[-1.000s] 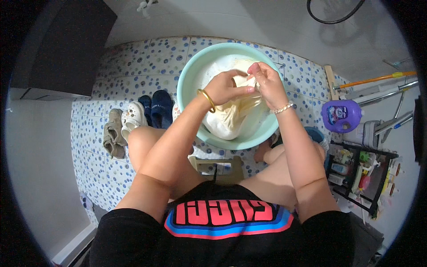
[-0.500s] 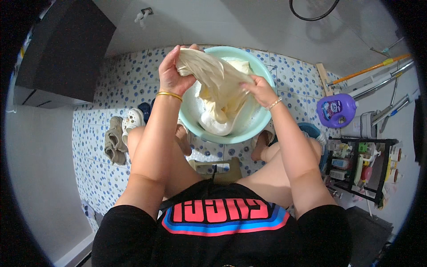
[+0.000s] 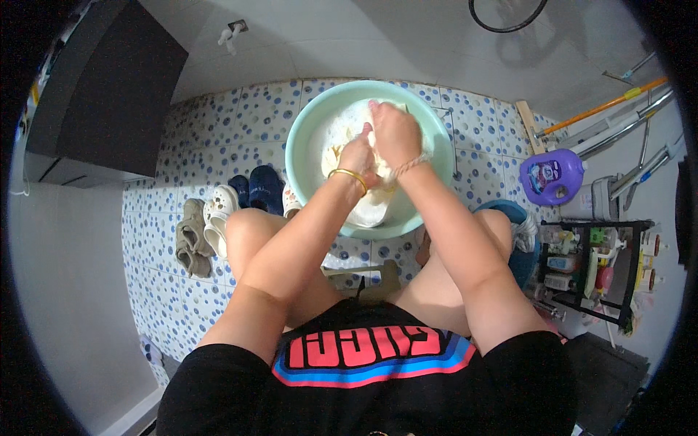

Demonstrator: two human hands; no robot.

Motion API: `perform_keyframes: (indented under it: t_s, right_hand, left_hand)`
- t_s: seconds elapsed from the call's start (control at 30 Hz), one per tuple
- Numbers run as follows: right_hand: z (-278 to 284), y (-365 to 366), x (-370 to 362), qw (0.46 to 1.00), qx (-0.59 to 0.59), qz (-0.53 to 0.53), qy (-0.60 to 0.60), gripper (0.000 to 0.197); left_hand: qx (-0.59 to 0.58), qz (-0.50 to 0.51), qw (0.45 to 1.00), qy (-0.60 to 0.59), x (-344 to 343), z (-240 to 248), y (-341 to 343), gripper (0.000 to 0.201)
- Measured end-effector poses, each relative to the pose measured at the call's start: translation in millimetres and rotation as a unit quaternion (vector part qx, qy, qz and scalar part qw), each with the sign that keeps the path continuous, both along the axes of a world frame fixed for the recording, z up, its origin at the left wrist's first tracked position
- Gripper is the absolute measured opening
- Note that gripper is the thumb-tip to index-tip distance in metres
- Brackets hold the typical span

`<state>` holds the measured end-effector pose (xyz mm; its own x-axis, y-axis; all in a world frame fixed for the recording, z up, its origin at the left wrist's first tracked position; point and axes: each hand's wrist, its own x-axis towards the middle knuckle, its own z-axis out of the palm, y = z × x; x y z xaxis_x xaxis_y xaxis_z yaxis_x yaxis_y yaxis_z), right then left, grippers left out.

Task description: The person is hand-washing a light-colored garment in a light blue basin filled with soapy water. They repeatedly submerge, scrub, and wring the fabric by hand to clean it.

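A pale green basin [image 3: 294,149] with foamy water stands on the floor between my legs. Inside it, my left hand [image 3: 358,155] and my right hand [image 3: 397,135] are closed close together on a cream-coloured cloth [image 3: 332,160], the right one slightly farther away. Most of that cloth is hidden beneath my fingers and wrists, so I cannot tell what kind of garment or fabric it is. A white bundle [image 3: 368,211] lies at the near side of the basin, below my wrists.
Shoes, including navy slippers [image 3: 266,190] and white clogs [image 3: 219,203], line the floor at left. On the right are a purple detergent jug [image 3: 552,177], a blue tub [image 3: 525,254], a black rack [image 3: 619,280] of bottles and an orange pole [image 3: 600,115]. A dark cabinet [image 3: 109,87] hangs far left.
The cream cloth was stretched up between my spread hands over the basin. Both hands have come together and gone down into the basin with it, the cloth now bunched.
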<state>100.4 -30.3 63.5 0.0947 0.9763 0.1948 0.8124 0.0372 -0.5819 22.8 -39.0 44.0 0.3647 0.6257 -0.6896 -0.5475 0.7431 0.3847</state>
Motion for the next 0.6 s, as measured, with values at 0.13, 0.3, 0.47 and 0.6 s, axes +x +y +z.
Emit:
perform_keyframes:
  t_s: [0.13,0.3,0.47,0.6]
  right_hand:
    - [-10,-20,-29,0.990,0.106,0.086,-0.021,0.021]
    - [-15,4,-15,0.996,0.070,0.051,-0.026,0.032]
    - [-9,22,5,0.965,-0.040,-0.010,0.258,0.041]
    - [-1,21,29,0.835,-0.167,0.054,0.522,0.035]
  left_hand:
    - [0.165,0.030,0.977,-0.134,-29,-65,30,0.033]
    - [0.074,-0.005,0.995,-0.061,-17,-8,13,0.034]
    - [0.196,-0.094,0.976,0.012,-33,-10,23,0.025]
    - [0.403,-0.178,0.884,0.157,-55,5,31,0.022]
